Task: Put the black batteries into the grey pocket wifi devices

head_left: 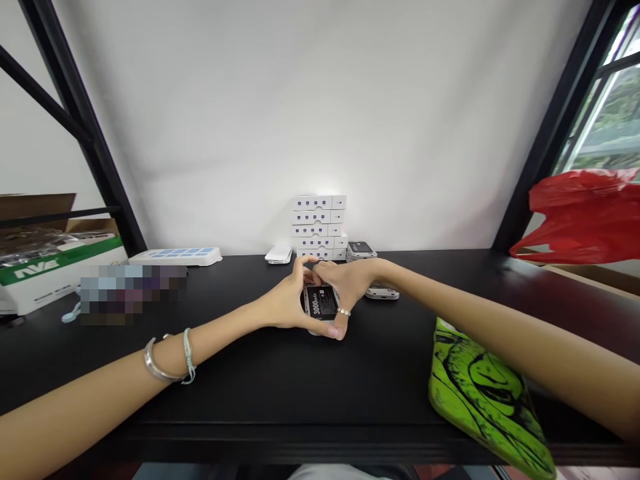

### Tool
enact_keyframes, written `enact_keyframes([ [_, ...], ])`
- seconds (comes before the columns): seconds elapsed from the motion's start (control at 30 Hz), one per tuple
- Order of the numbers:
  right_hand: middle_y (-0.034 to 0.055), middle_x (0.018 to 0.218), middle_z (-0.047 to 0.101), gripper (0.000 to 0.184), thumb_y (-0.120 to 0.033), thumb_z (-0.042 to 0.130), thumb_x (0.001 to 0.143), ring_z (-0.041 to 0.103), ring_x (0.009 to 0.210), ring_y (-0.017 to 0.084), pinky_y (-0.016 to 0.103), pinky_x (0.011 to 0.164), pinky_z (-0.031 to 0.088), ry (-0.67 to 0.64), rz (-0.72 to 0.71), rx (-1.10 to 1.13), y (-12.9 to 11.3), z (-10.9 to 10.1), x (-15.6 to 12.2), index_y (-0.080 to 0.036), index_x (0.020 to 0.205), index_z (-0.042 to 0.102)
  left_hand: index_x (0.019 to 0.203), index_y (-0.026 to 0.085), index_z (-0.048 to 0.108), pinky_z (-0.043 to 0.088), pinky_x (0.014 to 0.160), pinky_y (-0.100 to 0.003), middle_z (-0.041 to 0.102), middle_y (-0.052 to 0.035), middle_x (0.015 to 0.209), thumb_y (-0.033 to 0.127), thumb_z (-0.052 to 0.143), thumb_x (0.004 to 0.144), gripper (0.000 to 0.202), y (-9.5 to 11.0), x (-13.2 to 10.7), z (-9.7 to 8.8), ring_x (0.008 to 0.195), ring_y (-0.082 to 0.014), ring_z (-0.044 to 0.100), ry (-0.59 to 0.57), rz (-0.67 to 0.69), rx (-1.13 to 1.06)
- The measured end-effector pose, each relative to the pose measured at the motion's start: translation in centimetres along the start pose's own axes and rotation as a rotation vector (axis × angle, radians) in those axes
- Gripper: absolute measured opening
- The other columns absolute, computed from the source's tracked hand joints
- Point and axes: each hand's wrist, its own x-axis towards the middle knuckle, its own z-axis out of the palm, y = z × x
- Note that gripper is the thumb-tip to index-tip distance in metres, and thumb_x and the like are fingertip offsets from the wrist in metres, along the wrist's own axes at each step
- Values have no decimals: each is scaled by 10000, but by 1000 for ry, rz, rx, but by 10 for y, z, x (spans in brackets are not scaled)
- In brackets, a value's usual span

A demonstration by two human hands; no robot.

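Between my hands, on the black table, is a small white device [312, 331] with its inside exposed. A black battery [323, 303] marked 3000mAh sits in it. My left hand [290, 298] curves round its left side, the thumb along the near edge and the fingers at the far edge. From the right, my right hand [351, 283] closes round it, its fingertips meeting the left fingers at the far end and its thumb meeting the left thumb in front. The fingertips at the far end partly hide each other. Just behind my right wrist lies another white device [383, 293].
Behind my hands stand stacked white boxes [313, 231], with white pieces [279, 255] on their left and stacked devices [361, 250] on their right. A green patterned case [487, 393] overhangs the front edge. At left are a power strip [175, 257] and carton [60, 273]; at right, a red bag [580, 217].
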Motion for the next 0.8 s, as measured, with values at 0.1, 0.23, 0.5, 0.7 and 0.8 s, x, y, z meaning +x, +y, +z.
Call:
enact_keyframes([
  [0.1, 103, 1239, 427, 1007, -452, 826, 355, 429, 1133, 316, 388, 913, 416, -11, -19, -20, 1, 3, -3, -185, 1219, 383, 1300, 264, 151, 376, 976, -525, 484, -128, 1223, 442, 839, 491, 1077, 2, -1, 1, 1172, -322, 470, 10, 66, 13],
  [0.23, 109, 1194, 457, 943, -412, 830, 384, 469, 1078, 304, 388, 850, 451, 106, -36, 35, 3, 4, -13, -202, 1164, 344, 1331, 269, 88, 396, 957, -515, 495, -123, 1213, 439, 832, 512, 1120, 2, -1, 0, 1137, -313, 501, 28, 98, 20],
  [0.5, -17, 764, 600, 403, -253, 666, 673, 595, 731, 161, 335, 708, 501, 218, 63, 691, 21, -5, -19, -260, 994, 423, 1354, 253, 16, 331, 1003, -570, 484, -151, 1215, 454, 826, 510, 1187, -10, 1, -6, 1178, -324, 472, 42, -67, -8],
  [0.7, 64, 857, 623, 123, -170, 570, 712, 585, 747, 173, 327, 635, 547, 516, 296, 572, 46, 1, -12, -186, 832, 585, 1376, 257, -16, 335, 1005, -543, 457, -150, 1223, 493, 816, 500, 1231, -20, 2, -8, 1185, -310, 448, 52, -154, 49],
  [0.8, 100, 925, 657, 95, -222, 606, 720, 609, 828, 218, 334, 659, 553, 543, 322, 502, 55, 10, -6, -155, 769, 654, 1376, 263, -25, 330, 1006, -541, 442, -145, 1226, 505, 810, 502, 1233, -20, 1, -8, 1194, -309, 434, 42, -159, 51],
])
